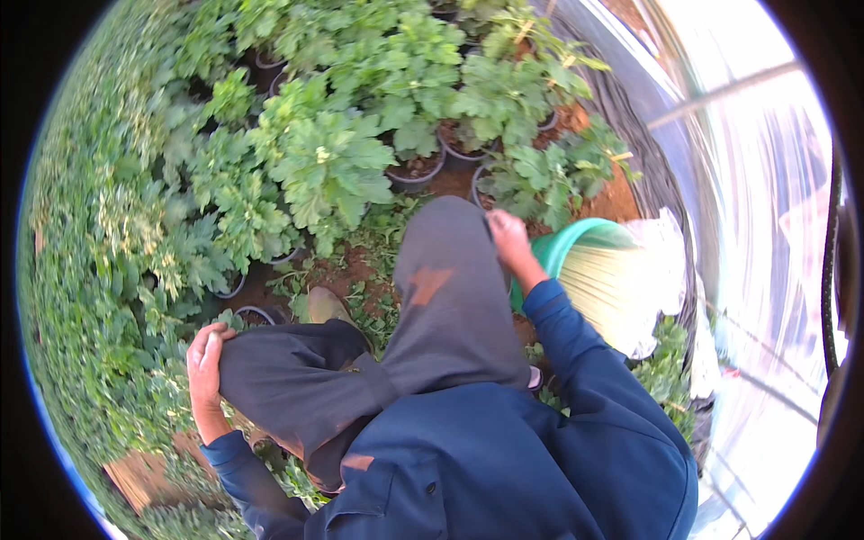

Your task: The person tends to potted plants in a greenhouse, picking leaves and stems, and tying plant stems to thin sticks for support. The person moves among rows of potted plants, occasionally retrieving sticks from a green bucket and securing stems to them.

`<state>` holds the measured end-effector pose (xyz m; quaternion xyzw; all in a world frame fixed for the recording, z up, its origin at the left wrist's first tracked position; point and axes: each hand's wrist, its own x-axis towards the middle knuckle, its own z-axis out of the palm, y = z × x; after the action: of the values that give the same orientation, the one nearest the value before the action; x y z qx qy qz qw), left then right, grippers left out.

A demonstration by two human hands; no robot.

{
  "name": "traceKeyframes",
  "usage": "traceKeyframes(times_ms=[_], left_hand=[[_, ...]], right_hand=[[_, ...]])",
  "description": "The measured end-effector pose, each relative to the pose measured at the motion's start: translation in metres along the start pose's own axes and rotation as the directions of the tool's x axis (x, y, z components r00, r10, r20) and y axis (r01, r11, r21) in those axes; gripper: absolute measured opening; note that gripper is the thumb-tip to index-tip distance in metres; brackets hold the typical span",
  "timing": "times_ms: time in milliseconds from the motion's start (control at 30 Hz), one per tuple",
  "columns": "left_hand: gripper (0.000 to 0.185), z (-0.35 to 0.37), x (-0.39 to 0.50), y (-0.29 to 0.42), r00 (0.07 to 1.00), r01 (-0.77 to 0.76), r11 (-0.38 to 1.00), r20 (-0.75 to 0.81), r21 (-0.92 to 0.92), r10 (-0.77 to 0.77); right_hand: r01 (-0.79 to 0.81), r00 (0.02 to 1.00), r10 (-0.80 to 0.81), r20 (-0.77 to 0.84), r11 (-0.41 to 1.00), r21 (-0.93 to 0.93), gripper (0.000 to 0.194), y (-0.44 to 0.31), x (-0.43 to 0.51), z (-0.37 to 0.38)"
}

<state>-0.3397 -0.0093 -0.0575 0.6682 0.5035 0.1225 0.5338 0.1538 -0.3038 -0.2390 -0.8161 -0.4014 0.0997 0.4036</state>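
My left hand (204, 364) rests on the outer side of my left knee (246, 361), and I see nothing in it. Against the side of my right knee (449, 233) lies my right hand (509, 243), its fingers curled and partly hidden. Close to my right forearm, a green plastic bucket (557, 253) lies tipped over with a bundle of thin pale sticks (601, 290) in it. White plastic film (665, 270) covers part of the bundle. Leafy potted plants (331, 162) stand in front of me, several with thin dark pot rims (418, 177) showing.
Cut leaves and stems (371, 297) litter the reddish soil around my boot (327, 307). Dense foliage (101, 236) fills the left side. To the right run a black plastic sheet (624, 115) and a translucent film wall (756, 202) with metal bars. A brown board (138, 476) lies at lower left.
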Motion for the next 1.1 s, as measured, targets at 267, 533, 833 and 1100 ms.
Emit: traceKeyframes(times_ms=[267, 533, 833, 1100], left_hand=[[0.060, -0.008, 0.003, -0.006, 0.992, 0.122, 0.958, 0.029, -0.259, -0.119], [0.039, 0.012, 0.012, 0.012, 0.996, 0.093, 0.993, 0.012, -0.078, -0.092], [0.037, 0.013, 0.023, 0.018, 0.998, 0.051, 0.997, 0.040, 0.057, -0.053], [0.033, 0.009, -0.004, -0.039, 0.988, 0.107, 0.988, 0.126, -0.108, -0.093]], right_hand=[[-0.649, 0.761, 0.644, 0.083, 0.753, 0.110, 0.032, 0.015, -0.187, 0.033], [-0.907, 0.417, 0.907, 0.054, 0.412, 0.090, 0.049, 0.059, -0.217, 0.056], [-0.837, 0.545, 0.837, 0.041, 0.542, 0.078, 0.050, 0.100, -0.204, 0.086], [-0.815, 0.567, 0.814, 0.127, 0.577, -0.055, 0.065, 0.244, -0.307, 0.099]])
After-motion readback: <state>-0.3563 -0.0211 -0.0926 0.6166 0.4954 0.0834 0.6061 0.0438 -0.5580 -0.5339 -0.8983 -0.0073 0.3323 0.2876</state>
